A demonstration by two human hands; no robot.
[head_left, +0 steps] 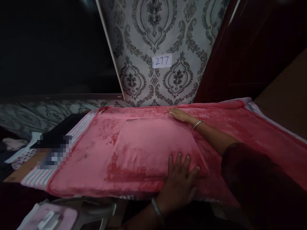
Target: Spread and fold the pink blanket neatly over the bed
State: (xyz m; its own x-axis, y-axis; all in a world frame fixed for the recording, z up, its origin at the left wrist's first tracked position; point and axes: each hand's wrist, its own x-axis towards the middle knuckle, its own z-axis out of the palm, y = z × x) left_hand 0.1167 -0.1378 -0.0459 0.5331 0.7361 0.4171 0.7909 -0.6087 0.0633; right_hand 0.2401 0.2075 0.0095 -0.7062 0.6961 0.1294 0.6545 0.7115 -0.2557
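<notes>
A pink plush blanket is spread over a table, with striped edging along its left and right ends. In its middle stands a raised, square-cornered pink shape; I cannot tell whether it is a separate folded piece or something under the plush. My left hand, a bracelet at its wrist, rests with fingers spread on the near right corner of that shape. Farther back, my right hand lies flat by the shape's far right corner, with a thin silver bangle on the wrist. Neither hand grips anything.
Behind the table is a patterned wall with a paper label reading 277. A large dark screen stands at the left, a dark red glossy panel at the right. A chair with a pink item is at the lower left.
</notes>
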